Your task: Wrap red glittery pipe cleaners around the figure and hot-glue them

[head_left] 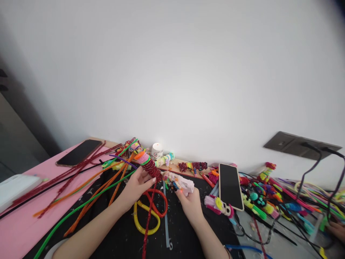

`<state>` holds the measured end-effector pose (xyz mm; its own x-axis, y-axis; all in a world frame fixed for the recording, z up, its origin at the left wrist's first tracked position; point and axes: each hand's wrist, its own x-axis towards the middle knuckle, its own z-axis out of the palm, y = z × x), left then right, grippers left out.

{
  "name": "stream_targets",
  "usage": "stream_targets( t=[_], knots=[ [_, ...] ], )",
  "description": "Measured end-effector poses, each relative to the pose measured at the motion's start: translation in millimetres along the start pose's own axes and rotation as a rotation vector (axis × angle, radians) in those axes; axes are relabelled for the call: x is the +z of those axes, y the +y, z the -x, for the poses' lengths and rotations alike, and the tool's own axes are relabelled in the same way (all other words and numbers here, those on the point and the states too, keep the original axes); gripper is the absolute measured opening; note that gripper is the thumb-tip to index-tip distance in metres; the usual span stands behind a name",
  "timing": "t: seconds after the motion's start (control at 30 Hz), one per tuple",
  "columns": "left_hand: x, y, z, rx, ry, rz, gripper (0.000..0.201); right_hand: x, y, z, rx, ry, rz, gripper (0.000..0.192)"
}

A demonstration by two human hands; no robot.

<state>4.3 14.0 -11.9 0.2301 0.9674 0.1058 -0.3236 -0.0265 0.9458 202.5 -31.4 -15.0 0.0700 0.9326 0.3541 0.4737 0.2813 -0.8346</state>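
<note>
White wall is rising behind the messy desk point(24, 223). Left hand point(136, 189) is closing around a fuzzy stick roll point(149, 166) above the black mat, and right hand point(190, 205) is gripping a glue gun point(181, 184) — its tip is touching the roll's end. This looks like gluing — next, pressing the red stick point(148, 216) down snug.

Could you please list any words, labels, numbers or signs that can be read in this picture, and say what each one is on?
No text can be read with certainty.
Small white jar by the wall: a red and dark mark on its label, too small and blurred to read.
Phone by the right hand: screen dark, no text.
Phone on the pink surface: screen dark, no text.
Wall socket plate: no legible marking.
</note>
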Motion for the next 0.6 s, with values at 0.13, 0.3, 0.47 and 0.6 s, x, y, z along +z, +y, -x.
stream_targets(
  t=[0.13, 0.3, 0.47, 0.6],
  knots=[
    [1.0, 2.1, 0.7, 0.002, 0.003, 0.007, 0.041, -0.1, -0.1, -1.2, -0.004, 0.005, 0.012, 0.018],
    [2.0, 2.7, 0.6, -0.001, 0.007, 0.009, 0.041, 1.3, 0.9, -1.9, 0.002, 0.014, -0.008, 0.022],
    [2.7, 5.2, 1.2, -0.009, 0.037, -0.013, 0.043, -1.9, 2.6, -1.9, 0.016, 0.054, 0.076, 0.022],
    [5.1, 10.4, 2.9, -0.025, 0.08, -0.028, 0.042, -5.4, 3.7, -3.1, -0.071, 0.031, 0.312, 0.033]
  ],
)
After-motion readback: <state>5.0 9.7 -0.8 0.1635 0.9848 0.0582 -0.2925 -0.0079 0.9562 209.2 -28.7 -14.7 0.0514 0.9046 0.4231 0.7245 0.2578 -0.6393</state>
